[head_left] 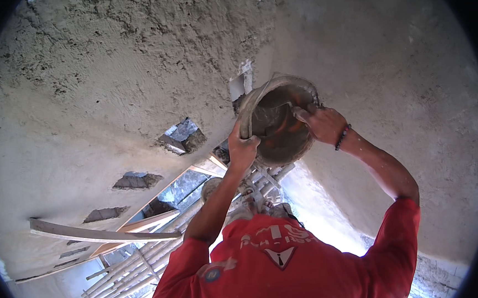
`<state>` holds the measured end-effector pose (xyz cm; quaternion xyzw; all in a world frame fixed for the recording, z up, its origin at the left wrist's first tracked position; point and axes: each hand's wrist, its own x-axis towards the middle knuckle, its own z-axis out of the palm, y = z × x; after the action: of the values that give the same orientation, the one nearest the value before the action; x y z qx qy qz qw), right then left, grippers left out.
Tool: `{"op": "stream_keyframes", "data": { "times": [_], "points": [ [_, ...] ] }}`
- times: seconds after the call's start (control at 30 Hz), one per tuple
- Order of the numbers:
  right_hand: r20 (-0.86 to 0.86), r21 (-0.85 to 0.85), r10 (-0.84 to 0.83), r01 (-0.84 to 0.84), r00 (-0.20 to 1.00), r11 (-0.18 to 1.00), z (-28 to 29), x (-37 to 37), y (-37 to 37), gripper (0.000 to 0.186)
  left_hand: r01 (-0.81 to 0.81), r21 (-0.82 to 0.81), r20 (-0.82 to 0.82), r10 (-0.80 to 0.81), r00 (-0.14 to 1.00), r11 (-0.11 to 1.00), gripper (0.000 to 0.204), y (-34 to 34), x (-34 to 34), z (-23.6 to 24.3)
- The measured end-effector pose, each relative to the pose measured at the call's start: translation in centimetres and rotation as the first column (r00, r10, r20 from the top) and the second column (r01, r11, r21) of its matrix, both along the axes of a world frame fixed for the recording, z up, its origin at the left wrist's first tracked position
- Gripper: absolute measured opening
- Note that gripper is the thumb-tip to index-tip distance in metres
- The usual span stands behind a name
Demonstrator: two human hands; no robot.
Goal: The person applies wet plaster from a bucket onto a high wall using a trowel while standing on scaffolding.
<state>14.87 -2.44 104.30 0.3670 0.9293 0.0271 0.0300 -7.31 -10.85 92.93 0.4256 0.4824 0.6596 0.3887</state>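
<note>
In front of me a round, mud-caked bucket (285,159) tilts so that its mouth faces me. Its inside is smeared with wet grey mortar, with orange patches showing through. My left hand (243,151) grips the bucket's left rim, the thumb over the edge. At the mouth's right side, my right hand (326,125) has its fingers curled inward. Whatever these fingers hold is hard to make out against the mortar. A dark beaded bracelet (342,137) circles the right wrist.
A plastered wall (133,62), rougher at upper left, has several holes, one (182,136) left of the bucket. A wooden board (98,234) juts out at left. Lashed poles (142,272) form a scaffold below. Another plastered wall (395,82) rises at right.
</note>
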Motion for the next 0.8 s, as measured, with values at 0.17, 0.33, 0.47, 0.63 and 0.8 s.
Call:
{"op": "stream_keyframes", "data": {
  "times": [0.17, 0.33, 0.47, 0.63, 0.8],
  "points": [
    [0.312, -0.18, 0.051, 0.006, 0.949, 0.984, -1.8, 1.0, -1.0, 0.041, 0.009, -0.012, -0.075, -0.01, 0.997, 1.0, 0.058, -0.2, -0.5, 2.0],
    [0.168, -0.196, 0.058, -0.024, 0.984, 0.98, -0.1, -0.4, -1.3, 0.039, 0.026, -0.055, -0.106, -0.032, 0.994, 0.998, 0.071, -0.3, -0.9, 0.7],
    [0.153, -0.126, 0.044, -0.024, 0.987, 0.992, -2.3, -0.5, -1.6, 0.035, 0.034, -0.079, -0.138, -0.045, 0.989, 0.996, 0.072, -0.4, -0.2, 1.0],
    [0.223, -0.182, 0.115, -0.074, 0.968, 0.98, -4.0, 1.3, -1.6, 0.032, 0.08, -0.097, -0.039, -0.084, 0.996, 0.992, 0.072, -1.1, -0.8, 1.1],
    [0.034, -0.096, -0.037, 0.04, 0.999, 0.995, -3.3, -0.8, -0.9, 0.029, -0.046, -0.058, -0.226, 0.032, 0.974, 0.997, 0.074, -1.3, -0.2, 0.0]
  ]
}}
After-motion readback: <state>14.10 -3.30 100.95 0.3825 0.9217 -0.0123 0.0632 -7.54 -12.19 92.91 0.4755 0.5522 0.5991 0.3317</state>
